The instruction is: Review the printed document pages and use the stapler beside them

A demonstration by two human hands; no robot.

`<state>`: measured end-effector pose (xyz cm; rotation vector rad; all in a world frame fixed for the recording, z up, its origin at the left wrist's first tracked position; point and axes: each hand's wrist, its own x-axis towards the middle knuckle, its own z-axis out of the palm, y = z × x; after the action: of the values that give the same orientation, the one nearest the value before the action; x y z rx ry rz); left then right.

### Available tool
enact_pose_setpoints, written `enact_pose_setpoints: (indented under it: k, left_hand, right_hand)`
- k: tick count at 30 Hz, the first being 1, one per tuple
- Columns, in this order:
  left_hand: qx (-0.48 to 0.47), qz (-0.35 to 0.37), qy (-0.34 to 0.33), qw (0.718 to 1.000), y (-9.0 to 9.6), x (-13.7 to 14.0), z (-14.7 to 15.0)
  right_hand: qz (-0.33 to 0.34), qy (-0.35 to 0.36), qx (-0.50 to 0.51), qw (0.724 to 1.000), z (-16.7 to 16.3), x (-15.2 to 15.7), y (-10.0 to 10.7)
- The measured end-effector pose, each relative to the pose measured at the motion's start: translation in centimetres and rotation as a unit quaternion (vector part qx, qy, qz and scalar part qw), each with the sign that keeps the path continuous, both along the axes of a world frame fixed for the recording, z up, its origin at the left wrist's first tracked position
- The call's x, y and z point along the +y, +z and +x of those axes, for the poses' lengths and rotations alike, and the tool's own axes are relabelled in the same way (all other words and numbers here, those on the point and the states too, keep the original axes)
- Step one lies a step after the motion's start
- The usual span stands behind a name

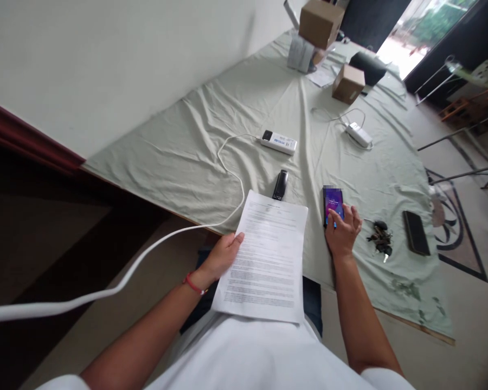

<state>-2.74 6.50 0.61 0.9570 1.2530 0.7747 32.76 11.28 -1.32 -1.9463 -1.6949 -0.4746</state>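
Note:
Printed paper (pixel 268 260) is gripped at its left edge by my left hand (pixel 223 254), with the thumb on top and the other fingers hidden beneath. The sheet slants from the table edge toward my lap. My right hand (pixel 344 230) rests at the lower end of a phone (pixel 333 201) lying on the cloth. One finger touches its lit purple screen, while the others are spread to the right. Just beyond the paper's top edge lies a small black device (pixel 281 184). Right of my right hand is a bunch of keys (pixel 380 238).
A second phone (pixel 416 233), screen dark, lies near the right edge of the cloth-covered table (pixel 179 157). A white power bank (pixel 278 142) trails a long white cable (pixel 146 254) to the left. Farther back are a white device (pixel 359 135) with a cord and cardboard boxes (pixel 348 84).

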Motion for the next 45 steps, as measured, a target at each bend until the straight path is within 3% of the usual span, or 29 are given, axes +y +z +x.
enact_pose_setpoints:
  k: [19,25,28,30,35,41,45]
  left_hand:
    - [-0.003,-0.002,0.007,1.0,0.1,-0.1,0.0]
    - [-0.051,-0.03,0.016,0.998,0.4,-0.6,0.0]
    - [-0.072,-0.047,0.022,0.996,0.2,-1.2,-0.4]
    - [-0.08,-0.045,0.034,0.995,0.0,-1.6,-0.7]
    - [-0.128,-0.033,0.06,0.989,-0.4,-2.3,-0.9]
    - [-0.155,-0.048,0.07,0.984,-0.4,-2.6,-0.3]
    - [-0.169,-0.056,0.073,0.981,-0.3,-2.3,0.3]
  right_hand:
    - [0.024,0.011,0.016,1.0,0.4,0.3,-0.2]
    - [0.119,0.018,0.06,0.991,0.5,-0.9,2.5]
    - [0.127,0.022,0.153,0.98,-0.4,-3.1,4.3]
    - [0.083,0.03,0.274,0.958,-1.4,-4.8,4.9]
    - [-0.079,0.08,0.523,0.845,-4.1,-8.2,5.1]
    - [-0.199,0.111,0.672,0.704,-6.1,-8.6,5.4]
    - [-0.243,0.134,0.696,0.662,-7.1,-7.8,5.1]
